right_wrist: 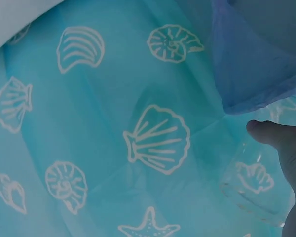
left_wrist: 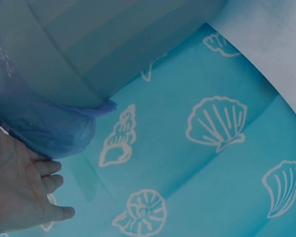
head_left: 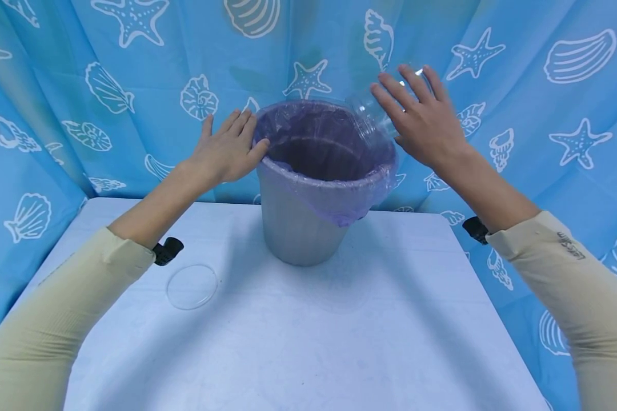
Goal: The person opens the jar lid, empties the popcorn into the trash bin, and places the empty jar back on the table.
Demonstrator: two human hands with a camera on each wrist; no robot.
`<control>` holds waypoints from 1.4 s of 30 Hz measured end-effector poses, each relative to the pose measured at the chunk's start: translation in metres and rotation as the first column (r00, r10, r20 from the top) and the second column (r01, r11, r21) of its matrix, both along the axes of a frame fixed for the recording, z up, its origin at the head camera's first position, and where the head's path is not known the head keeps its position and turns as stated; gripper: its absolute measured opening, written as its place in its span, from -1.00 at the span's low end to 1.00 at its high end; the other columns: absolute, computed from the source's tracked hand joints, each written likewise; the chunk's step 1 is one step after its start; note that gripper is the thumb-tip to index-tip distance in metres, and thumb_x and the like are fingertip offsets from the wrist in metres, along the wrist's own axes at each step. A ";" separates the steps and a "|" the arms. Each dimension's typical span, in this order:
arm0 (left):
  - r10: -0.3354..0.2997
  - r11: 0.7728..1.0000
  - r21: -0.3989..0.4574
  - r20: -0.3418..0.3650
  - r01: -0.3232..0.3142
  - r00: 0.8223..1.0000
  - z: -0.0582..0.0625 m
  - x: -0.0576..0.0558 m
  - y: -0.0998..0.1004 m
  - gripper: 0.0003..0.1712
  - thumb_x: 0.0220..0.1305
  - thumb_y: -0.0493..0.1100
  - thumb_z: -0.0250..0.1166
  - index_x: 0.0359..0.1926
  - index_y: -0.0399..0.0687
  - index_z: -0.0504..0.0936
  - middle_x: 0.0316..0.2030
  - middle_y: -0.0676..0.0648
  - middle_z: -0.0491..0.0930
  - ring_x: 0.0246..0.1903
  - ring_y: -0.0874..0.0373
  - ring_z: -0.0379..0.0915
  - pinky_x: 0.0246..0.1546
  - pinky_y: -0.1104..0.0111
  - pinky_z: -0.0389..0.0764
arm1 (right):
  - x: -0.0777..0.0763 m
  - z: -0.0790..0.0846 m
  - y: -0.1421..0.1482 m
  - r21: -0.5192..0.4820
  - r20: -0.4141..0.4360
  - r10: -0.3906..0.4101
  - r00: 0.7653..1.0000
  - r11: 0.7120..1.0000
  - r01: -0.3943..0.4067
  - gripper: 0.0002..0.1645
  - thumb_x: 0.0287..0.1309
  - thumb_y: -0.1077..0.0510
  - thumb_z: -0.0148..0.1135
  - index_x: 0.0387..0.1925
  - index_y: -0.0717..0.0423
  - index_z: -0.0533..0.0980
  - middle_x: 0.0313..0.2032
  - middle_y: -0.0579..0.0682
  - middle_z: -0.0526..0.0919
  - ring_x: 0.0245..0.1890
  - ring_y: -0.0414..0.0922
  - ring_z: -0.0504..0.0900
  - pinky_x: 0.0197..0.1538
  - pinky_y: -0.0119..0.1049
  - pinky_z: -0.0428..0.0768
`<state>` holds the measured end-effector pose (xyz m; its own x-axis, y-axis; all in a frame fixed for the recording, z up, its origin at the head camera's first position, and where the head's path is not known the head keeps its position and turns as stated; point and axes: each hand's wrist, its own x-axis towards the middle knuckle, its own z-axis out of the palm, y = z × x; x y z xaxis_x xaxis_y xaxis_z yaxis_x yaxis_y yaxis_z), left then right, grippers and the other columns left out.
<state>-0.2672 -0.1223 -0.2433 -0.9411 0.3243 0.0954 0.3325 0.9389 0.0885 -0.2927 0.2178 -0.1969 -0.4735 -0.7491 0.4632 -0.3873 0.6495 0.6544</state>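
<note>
A grey trash can (head_left: 300, 228) stands upright at the table's back, lined with a thin purple trash bag (head_left: 341, 200) folded over its rim. My left hand (head_left: 228, 149) rests at the left of the rim, fingers straight and thumb on the bag's edge. My right hand (head_left: 429, 128) holds a clear jar (head_left: 366, 119) tilted over the right of the rim, its mouth towards the inside. In the right wrist view the see-through jar (right_wrist: 246, 200) lies beside the thumb. The bottom of the can is too dark to make out.
On the white table (head_left: 308, 342), left of the can, lies a round clear ring-like thing (head_left: 217, 282), possibly a lid. A blue curtain (head_left: 175, 51) with white shells and starfish hangs close behind and at both sides.
</note>
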 end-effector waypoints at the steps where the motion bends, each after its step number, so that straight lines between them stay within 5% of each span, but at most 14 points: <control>1: 0.000 1.000 0.002 0.000 0.000 1.000 0.000 0.000 0.000 -0.18 0.35 0.27 -0.52 0.41 -0.18 -0.34 0.41 -0.13 -0.41 0.36 0.02 -0.59 0.17 -0.08 -0.61 | 0.001 -0.001 0.002 -0.057 0.013 -0.005 1.000 0.998 0.006 0.29 -0.39 0.14 0.57 0.38 0.07 0.00 0.34 0.09 0.08 0.36 0.08 -0.05 0.33 -0.03 -0.15; 6: -0.001 1.000 0.005 0.005 0.001 1.000 0.000 -0.001 0.000 -0.18 0.35 0.28 -0.53 0.41 -0.17 -0.34 0.41 -0.13 -0.41 0.36 0.02 -0.60 0.17 -0.09 -0.61 | 0.003 -0.009 0.013 -0.312 0.078 -0.022 0.997 0.949 0.045 0.33 -0.46 -0.03 0.60 0.35 0.13 0.02 0.30 0.12 0.17 0.29 0.10 0.12 0.30 -0.05 0.05; 10: -0.001 1.000 0.002 0.004 0.001 1.000 0.000 0.000 0.000 -0.17 0.35 0.28 -0.53 0.41 -0.18 -0.34 0.41 -0.13 -0.41 0.36 0.02 -0.59 0.18 -0.09 -0.59 | 0.007 -0.016 0.022 -0.483 0.169 -0.037 0.985 0.868 0.116 0.29 -0.38 -0.14 0.54 0.34 0.14 0.03 0.29 0.11 0.21 0.27 0.06 0.19 0.26 -0.09 0.17; 13: 0.000 1.000 0.006 0.008 0.000 1.000 0.000 0.000 0.000 -0.17 0.35 0.28 -0.52 0.41 -0.18 -0.33 0.41 -0.13 -0.41 0.36 0.01 -0.59 0.18 -0.09 -0.60 | 0.013 -0.020 0.027 -0.598 0.297 -0.073 0.952 0.763 0.246 0.28 -0.31 -0.22 0.47 0.38 0.08 -0.01 0.33 0.07 0.16 0.29 0.03 0.16 0.20 0.00 0.25; 16: -0.001 1.000 0.009 0.013 0.001 1.000 0.000 0.000 0.000 -0.17 0.35 0.27 -0.52 0.41 -0.18 -0.33 0.41 -0.12 -0.42 0.36 0.01 -0.59 0.17 -0.09 -0.60 | 0.019 -0.026 0.031 -0.685 0.427 -0.074 0.901 0.624 0.376 0.29 -0.26 -0.29 0.41 0.41 -0.02 -0.08 0.36 -0.02 0.09 0.30 -0.01 0.14 0.16 0.08 0.28; 20: -0.004 1.000 0.010 0.018 0.004 1.000 0.000 0.000 0.000 -0.17 0.35 0.28 -0.53 0.41 -0.18 -0.34 0.41 -0.12 -0.42 0.36 0.02 -0.59 0.18 -0.09 -0.59 | 0.030 -0.036 0.040 -0.756 0.511 -0.010 0.860 0.470 0.455 0.32 -0.26 -0.35 0.36 0.42 -0.10 -0.16 0.36 -0.07 0.07 0.30 -0.05 0.14 0.18 0.06 0.26; 28: -0.005 1.000 0.008 0.016 0.005 1.000 0.000 -0.001 -0.001 -0.17 0.35 0.28 -0.55 0.41 -0.17 -0.36 0.41 -0.12 -0.44 0.36 0.02 -0.61 0.18 -0.09 -0.60 | 0.059 -0.065 0.058 -0.849 0.502 0.123 0.856 0.261 0.460 0.19 -0.21 -0.25 0.40 0.35 -0.18 -0.11 0.31 -0.10 0.09 0.27 -0.02 0.16 0.15 0.05 0.30; 34: -0.006 1.000 0.010 0.027 0.006 1.000 0.002 -0.001 -0.001 -0.18 0.35 0.28 -0.56 0.41 -0.17 -0.39 0.40 -0.12 -0.46 0.35 0.02 -0.64 0.16 -0.09 -0.62 | 0.085 -0.092 0.067 -0.871 0.488 0.225 0.843 0.190 0.454 0.08 -0.12 -0.11 0.42 0.31 -0.17 -0.07 0.27 -0.08 0.12 0.20 -0.01 0.19 0.18 0.04 0.27; 42: 0.000 1.000 0.003 0.029 -0.001 1.000 0.002 -0.001 0.000 -0.18 0.34 0.28 -0.57 0.40 -0.16 -0.40 0.40 -0.12 -0.46 0.35 0.02 -0.64 0.16 -0.09 -0.62 | 0.120 -0.136 0.068 -0.863 0.506 0.331 0.797 0.179 0.473 0.08 -0.09 0.10 0.43 0.33 -0.05 -0.08 0.24 0.05 0.14 0.22 0.05 0.20 0.19 0.05 0.23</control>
<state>-0.2681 -0.1225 -0.2413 -0.9437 0.3237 0.0687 0.3293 0.9388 0.1010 -0.1729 0.2857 -0.3326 -0.9059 0.1389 0.4001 -0.2469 0.5943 -0.7654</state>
